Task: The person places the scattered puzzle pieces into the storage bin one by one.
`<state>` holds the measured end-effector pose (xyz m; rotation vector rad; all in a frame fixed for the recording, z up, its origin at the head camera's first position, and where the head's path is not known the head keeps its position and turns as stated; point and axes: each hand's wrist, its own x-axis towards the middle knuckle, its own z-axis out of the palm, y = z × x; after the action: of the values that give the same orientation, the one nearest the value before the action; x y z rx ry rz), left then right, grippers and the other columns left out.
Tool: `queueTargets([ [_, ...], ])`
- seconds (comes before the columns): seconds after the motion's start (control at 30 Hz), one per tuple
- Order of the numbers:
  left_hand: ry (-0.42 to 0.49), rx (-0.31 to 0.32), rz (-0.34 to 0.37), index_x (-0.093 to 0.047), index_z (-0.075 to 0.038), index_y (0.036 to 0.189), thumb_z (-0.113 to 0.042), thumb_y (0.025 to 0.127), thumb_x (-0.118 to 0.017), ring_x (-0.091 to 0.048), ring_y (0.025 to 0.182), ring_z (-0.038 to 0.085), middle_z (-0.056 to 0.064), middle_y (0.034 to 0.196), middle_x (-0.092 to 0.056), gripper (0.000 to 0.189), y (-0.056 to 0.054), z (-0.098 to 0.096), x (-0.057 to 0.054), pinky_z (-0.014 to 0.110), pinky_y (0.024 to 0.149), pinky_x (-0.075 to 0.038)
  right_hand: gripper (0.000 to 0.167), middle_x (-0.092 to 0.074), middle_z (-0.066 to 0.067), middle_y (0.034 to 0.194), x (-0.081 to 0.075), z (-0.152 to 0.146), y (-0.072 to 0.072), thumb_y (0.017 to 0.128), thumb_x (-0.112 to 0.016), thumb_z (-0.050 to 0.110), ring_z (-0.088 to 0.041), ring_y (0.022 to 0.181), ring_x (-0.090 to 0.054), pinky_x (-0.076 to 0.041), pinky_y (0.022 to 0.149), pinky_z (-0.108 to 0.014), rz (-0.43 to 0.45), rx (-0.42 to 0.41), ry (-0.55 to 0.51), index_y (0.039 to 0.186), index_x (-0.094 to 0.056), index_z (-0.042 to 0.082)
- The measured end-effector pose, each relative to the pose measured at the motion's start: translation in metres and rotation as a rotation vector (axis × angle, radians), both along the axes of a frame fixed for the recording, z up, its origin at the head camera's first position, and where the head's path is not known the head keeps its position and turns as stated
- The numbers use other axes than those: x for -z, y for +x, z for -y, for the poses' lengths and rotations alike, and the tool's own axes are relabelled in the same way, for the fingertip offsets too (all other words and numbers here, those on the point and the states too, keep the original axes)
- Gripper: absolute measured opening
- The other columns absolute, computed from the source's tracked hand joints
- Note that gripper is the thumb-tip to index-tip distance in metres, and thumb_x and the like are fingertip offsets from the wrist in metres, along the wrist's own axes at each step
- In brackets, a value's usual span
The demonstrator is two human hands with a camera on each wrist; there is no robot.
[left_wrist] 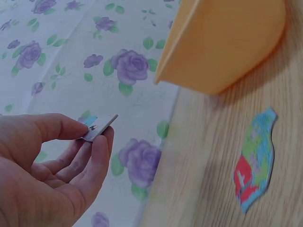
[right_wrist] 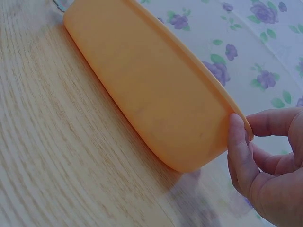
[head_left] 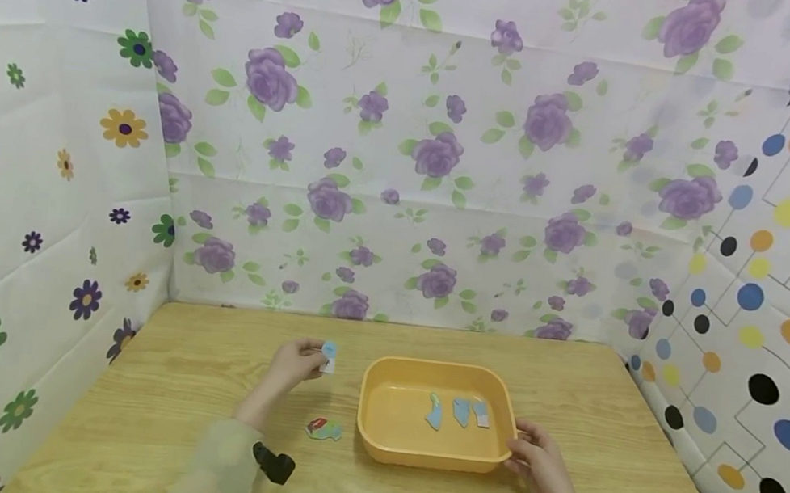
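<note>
My left hand (head_left: 295,364) pinches a small flat puzzle piece (head_left: 329,357), light blue and white with a dark mark, left of the orange plastic basin (head_left: 382,428). In the left wrist view the piece (left_wrist: 100,127) is seen nearly edge-on between thumb and fingers. At the basin's right end my right hand (head_left: 537,460) grips the rim, thumb and fingers on either side of it in the right wrist view. Inside the basin lie a curved blue-green piece (head_left: 434,412), a blue piece (head_left: 461,411) and a blue-and-white piece (head_left: 481,413).
A red, green and blue joined puzzle portion (head_left: 324,430) lies on the wooden table (head_left: 205,371) between the left forearm and the basin. A black wrist camera (head_left: 273,463) sits on the left sleeve. Patterned cloth stands behind and at both sides.
</note>
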<state>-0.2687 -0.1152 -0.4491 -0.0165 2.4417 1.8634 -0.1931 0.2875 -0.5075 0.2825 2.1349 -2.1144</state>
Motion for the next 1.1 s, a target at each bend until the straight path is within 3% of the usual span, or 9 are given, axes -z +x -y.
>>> queueTargets([
  [0.2, 0.075, 0.015, 0.013, -0.048, 0.014, 0.133, -0.003, 0.094, -0.056, -0.068, 0.096, 0.028, 0.033, 0.124, -0.059, 0.043, -0.011, -0.017, 0.001, 0.033, 0.084, -0.059, 0.053, -0.051, -0.008, 0.107, 0.000, 0.001, 0.000, 0.096, -0.051, 0.003, -0.010, 0.082, -0.057, -0.055, 0.069, -0.017, 0.000, 0.001, 0.000, 0.143, -0.030, -0.009],
  [0.4, 0.065, 0.030, 0.024, -0.053, 0.010, 0.131, -0.004, 0.090, -0.059, -0.069, 0.091, 0.023, 0.027, 0.118, -0.065, 0.043, -0.015, -0.041, -0.005, 0.034, 0.083, -0.059, 0.054, -0.050, -0.004, 0.102, 0.000, 0.000, 0.001, 0.096, -0.050, 0.004, -0.006, 0.078, -0.054, -0.055, 0.069, -0.015, -0.014, -0.015, 0.003, 0.144, -0.029, -0.010],
  [0.6, 0.074, 0.083, 0.016, -0.055, 0.014, 0.126, -0.002, 0.088, -0.062, -0.070, 0.090, 0.026, 0.028, 0.112, -0.066, 0.042, -0.017, -0.066, -0.011, 0.034, 0.081, -0.060, 0.054, -0.051, -0.008, 0.106, -0.001, 0.000, 0.000, 0.095, -0.051, 0.003, -0.009, 0.080, -0.056, -0.056, 0.069, -0.016, -0.005, -0.002, 0.001, 0.143, -0.031, -0.009],
  [0.8, 0.056, 0.149, 0.020, -0.056, 0.014, 0.123, 0.002, 0.089, -0.064, -0.071, 0.092, 0.032, 0.029, 0.111, -0.066, 0.037, -0.021, -0.087, -0.005, 0.033, 0.078, -0.060, 0.053, -0.051, -0.009, 0.107, -0.001, 0.001, 0.000, 0.096, -0.050, 0.003, -0.010, 0.081, -0.057, -0.056, 0.068, -0.017, -0.004, 0.004, 0.013, 0.143, -0.030, -0.010],
  [1.1, 0.012, 0.196, 0.058, -0.056, 0.015, 0.122, 0.005, 0.089, -0.065, -0.071, 0.090, 0.030, 0.027, 0.109, -0.067, 0.036, -0.022, -0.111, 0.007, 0.033, 0.076, -0.061, 0.054, -0.051, -0.006, 0.102, -0.002, 0.001, 0.000, 0.096, -0.050, 0.003, -0.008, 0.079, -0.056, -0.055, 0.067, -0.016, 0.002, 0.003, 0.003, 0.144, -0.029, -0.009],
])
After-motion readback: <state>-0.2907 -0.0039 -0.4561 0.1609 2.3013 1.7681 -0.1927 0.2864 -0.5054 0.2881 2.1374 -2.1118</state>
